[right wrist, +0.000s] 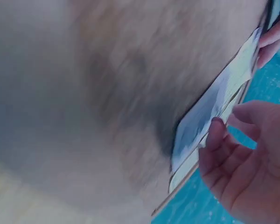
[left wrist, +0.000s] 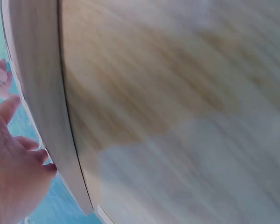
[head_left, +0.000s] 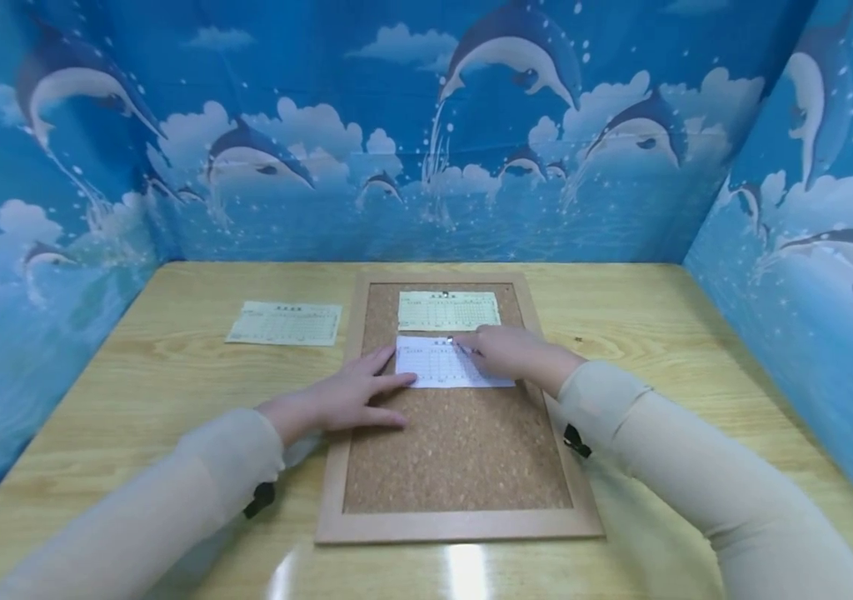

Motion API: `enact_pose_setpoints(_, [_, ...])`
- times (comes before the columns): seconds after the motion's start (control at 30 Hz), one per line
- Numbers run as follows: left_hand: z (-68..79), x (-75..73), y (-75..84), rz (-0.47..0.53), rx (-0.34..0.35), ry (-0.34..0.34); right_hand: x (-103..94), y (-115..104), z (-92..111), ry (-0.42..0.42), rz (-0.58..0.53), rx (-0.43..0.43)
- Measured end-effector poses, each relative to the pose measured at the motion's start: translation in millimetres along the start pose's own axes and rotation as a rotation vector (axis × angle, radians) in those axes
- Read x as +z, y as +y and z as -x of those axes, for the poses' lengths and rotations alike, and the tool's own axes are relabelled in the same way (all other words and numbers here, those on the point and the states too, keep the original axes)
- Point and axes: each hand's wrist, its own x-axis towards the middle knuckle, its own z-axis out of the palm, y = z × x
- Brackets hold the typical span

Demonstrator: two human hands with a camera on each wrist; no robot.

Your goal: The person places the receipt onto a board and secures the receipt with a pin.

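A white printed slip point(head_left: 434, 363) lies on the upper half of a framed corkboard point(head_left: 456, 458), with a small shiny tack point(head_left: 450, 340) at its top edge. My left hand point(head_left: 355, 396) spreads its fingers over the board's left frame, fingertips at the slip's left edge. At the slip's upper right is my right hand point(head_left: 509, 354), fingertips close beside the tack. The right wrist view shows this hand point(right wrist: 252, 158) with loosely bent fingers, thumb and forefinger apart. Above the white slip, a pale green slip point(head_left: 449, 312) has a tack point(head_left: 445, 294) at its top.
Another pale green slip point(head_left: 284, 323) lies on the wooden table point(head_left: 194, 375), left of the board. A small dark mark point(head_left: 579, 339) shows on the table to the right. Blue dolphin-printed cloth point(head_left: 396, 150) hangs round the back and both sides.
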Motion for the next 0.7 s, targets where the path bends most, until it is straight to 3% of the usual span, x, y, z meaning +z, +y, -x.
enact_pose_setpoints(0.17, [7.3,-7.4,-7.7,0.049,-0.015,0.037,0.1,-20.0,-8.4,0.054,-0.233,-0.091])
enact_pose_setpoints(0.3, [12.0,-16.1,-16.1,0.064,-0.053,0.093,1.1,-36.8,-17.2,0.057,-0.355,-0.11])
enact_pose_setpoints(0.53, [22.1,-34.6,-39.0,0.046,-0.147,0.252,-0.7,-61.9,-36.8,0.034,-0.511,-0.131])
enact_pose_setpoints(0.7, [34.4,-47.3,-56.7,0.035,-0.216,0.278,-1.2,-79.0,-46.5,0.053,-0.572,-0.169])
